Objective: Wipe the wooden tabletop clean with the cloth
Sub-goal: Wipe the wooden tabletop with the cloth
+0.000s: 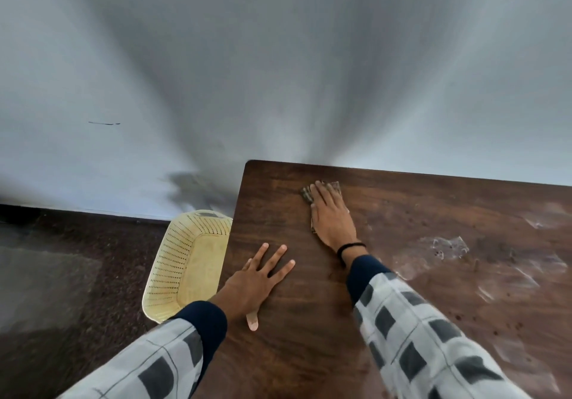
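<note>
- Your left hand (258,281) lies flat, fingers spread, holding nothing, on the tabletop (309,336) beside one perforated yellow basket (188,262).
- Your right hand (331,216) reaches forward, palm pressing the one cloth (307,193) near the table's far-left corner.

Plain room, wooden table (402,275), bare wall (278,58)

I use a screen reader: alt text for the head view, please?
A right hand presses a cloth flat near the far edge of a wooden tabletop; the left hand rests flat beside a yellow basket.
</note>
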